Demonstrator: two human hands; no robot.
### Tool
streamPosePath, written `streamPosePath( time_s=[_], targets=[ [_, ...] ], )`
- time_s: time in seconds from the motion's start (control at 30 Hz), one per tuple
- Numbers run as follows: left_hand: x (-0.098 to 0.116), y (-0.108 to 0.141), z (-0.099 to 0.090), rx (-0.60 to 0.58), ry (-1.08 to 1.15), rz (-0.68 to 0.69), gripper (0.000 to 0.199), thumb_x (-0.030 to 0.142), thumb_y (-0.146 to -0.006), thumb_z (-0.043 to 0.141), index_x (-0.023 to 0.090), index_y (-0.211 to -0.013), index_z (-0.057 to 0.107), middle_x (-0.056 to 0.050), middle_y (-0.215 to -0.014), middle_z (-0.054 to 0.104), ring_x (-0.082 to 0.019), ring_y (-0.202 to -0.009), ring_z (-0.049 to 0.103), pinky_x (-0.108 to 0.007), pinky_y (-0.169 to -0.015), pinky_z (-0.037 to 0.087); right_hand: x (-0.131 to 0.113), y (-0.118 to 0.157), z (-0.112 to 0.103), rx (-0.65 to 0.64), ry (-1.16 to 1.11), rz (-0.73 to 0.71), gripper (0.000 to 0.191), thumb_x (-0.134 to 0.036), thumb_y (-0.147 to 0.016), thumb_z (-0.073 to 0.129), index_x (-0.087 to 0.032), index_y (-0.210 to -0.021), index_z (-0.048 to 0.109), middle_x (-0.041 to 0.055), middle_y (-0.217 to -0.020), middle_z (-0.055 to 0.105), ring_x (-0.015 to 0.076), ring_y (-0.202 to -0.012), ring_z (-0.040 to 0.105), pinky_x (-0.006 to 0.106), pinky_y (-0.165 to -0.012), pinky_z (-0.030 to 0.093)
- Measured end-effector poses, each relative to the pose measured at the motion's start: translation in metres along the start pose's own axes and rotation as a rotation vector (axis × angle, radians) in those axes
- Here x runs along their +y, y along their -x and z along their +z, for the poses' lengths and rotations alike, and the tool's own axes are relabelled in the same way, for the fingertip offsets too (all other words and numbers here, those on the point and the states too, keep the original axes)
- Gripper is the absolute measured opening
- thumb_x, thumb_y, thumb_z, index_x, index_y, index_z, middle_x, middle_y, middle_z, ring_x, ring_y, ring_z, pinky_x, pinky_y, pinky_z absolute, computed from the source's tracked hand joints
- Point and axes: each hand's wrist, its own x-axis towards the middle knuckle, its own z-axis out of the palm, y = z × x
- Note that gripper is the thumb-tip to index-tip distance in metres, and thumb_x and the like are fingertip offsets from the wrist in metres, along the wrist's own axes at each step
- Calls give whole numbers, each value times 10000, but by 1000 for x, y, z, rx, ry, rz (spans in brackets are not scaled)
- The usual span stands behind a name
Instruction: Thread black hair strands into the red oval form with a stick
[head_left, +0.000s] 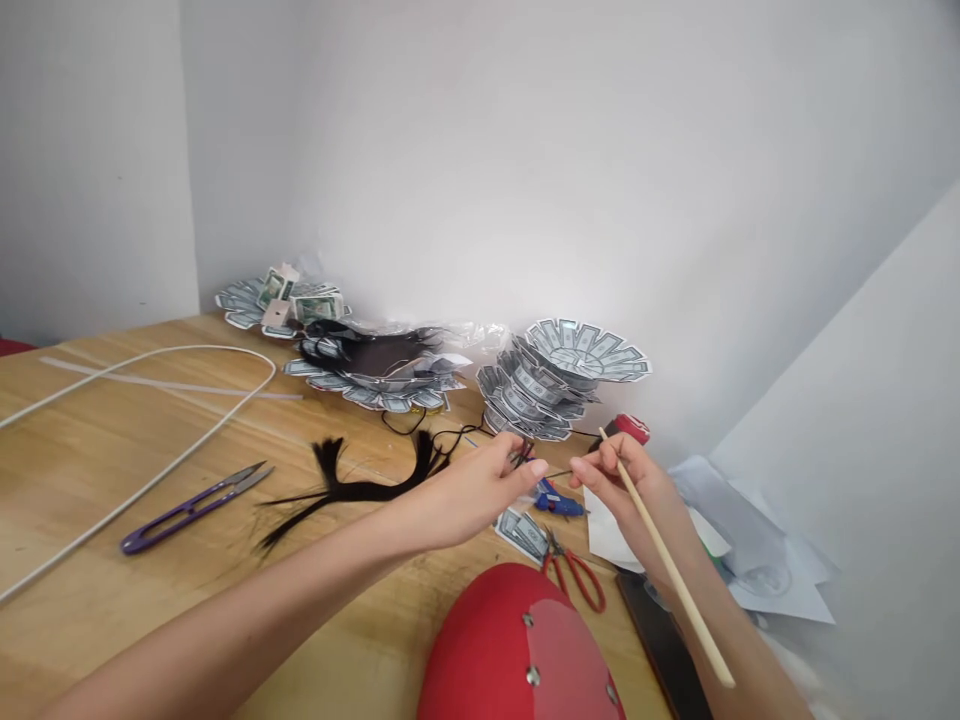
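My left hand (480, 490) is closed, thumb against fingers, on a thin black cord (559, 474). That cord spans the short gap to my right hand (637, 480), whose fingertips pinch its other end. A pale wooden stick (675, 580) also sits in my right hand, slanting down along the forearm. Below my hands is a rounded red form (472, 650) with metal studs and a paler patch. A bundle of black hair (375, 490) lies just left of my left hand. Beneath my hands is a blue glue gun (559, 501), partly hidden.
Purple thread snips (187, 512) and a looping white cord (169, 462) lie left. Red-handled cutters (581, 578) rest behind the red form, near printed paper notes (521, 535). Note-covered paper rings (532, 390) stack by the wall. Loose papers (780, 570) and a dark flat object (652, 640) are right.
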Motion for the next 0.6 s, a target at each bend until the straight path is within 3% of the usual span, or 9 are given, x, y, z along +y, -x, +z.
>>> streamPosePath(
  time_s=[0.1,0.23,0.37,0.43,0.5,0.57,0.6],
  targets=[
    [4,2,-4,40,-159,-29,296,425,-1005,521,150,-1047,624,-46,-967,654,-214,-892,645,-420,-832,530,2,-5,6,38,16,21,470,-544,-744,751,-273,-702,369,-26,-641,661,195,-671,634,318,-679,483],
    [6,0,-9,-28,-269,-50,236,367,-987,585,145,-981,665,-36,-947,690,-191,-837,673,-383,-788,568,2,-10,6,115,90,37,466,-578,-724,727,-276,-692,372,-10,-667,686,225,-710,662,330,-690,465],
    [2,-6,-14,-7,-279,-77,221,349,-984,597,147,-1041,663,-50,-1015,694,-197,-865,683,-379,-781,585,-10,12,5,213,265,45,471,-529,-748,722,-275,-629,344,-6,-623,678,207,-600,594,309,-595,381],
    [-1,-10,-16,5,-263,-86,226,348,-980,603,145,-1061,660,-52,-1035,691,-204,-878,684,-380,-780,588,-17,34,15,21,386,119,471,-606,-749,661,-273,-592,369,-3,-582,683,189,-477,534,303,-511,340],
    [-3,-13,-19,16,-247,-91,234,350,-977,608,143,-1076,657,-54,-1049,689,-211,-890,685,-385,-783,590,-23,54,36,-215,454,147,485,-641,-706,673,-267,-566,398,1,-573,682,204,-491,570,299,-506,343],
    [-3,-14,-20,29,-235,-98,238,350,-976,609,143,-1084,656,-55,-1059,688,-215,-900,685,-390,-790,589,-26,63,62,-385,511,64,452,-554,-639,772,-267,-575,428,-27,-515,598,189,-470,520,288,-501,307],
    [-2,-14,-21,35,-230,-100,239,350,-976,610,144,-1087,655,-56,-1063,687,-216,-903,685,-392,-793,589,-27,63,76,-473,548,88,429,-490,-617,807,-267,-585,441,-34,-528,561,184,-483,491,277,-489,279]
  ],
)
